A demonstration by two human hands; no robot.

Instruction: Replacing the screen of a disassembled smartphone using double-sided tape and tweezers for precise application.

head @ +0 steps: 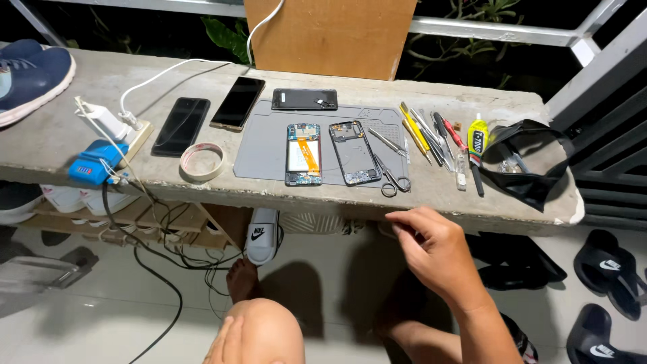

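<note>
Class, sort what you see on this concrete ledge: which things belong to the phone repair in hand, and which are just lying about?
Belonging:
opened phone with orange ribbon cable
bare black phone frame
grey work mat
silver scissors
silver tweezers
right hand, nearest the scissors

Lying about:
blue canvas shoe
brown cardboard sheet
black slide sandals

Two dark phone screens (180, 126), yellow-labelled glue tube (477, 140)

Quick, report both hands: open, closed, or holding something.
Left hand: resting on the knee, holding nothing.
Right hand: loosely curled, empty, near the scissors.
</note>
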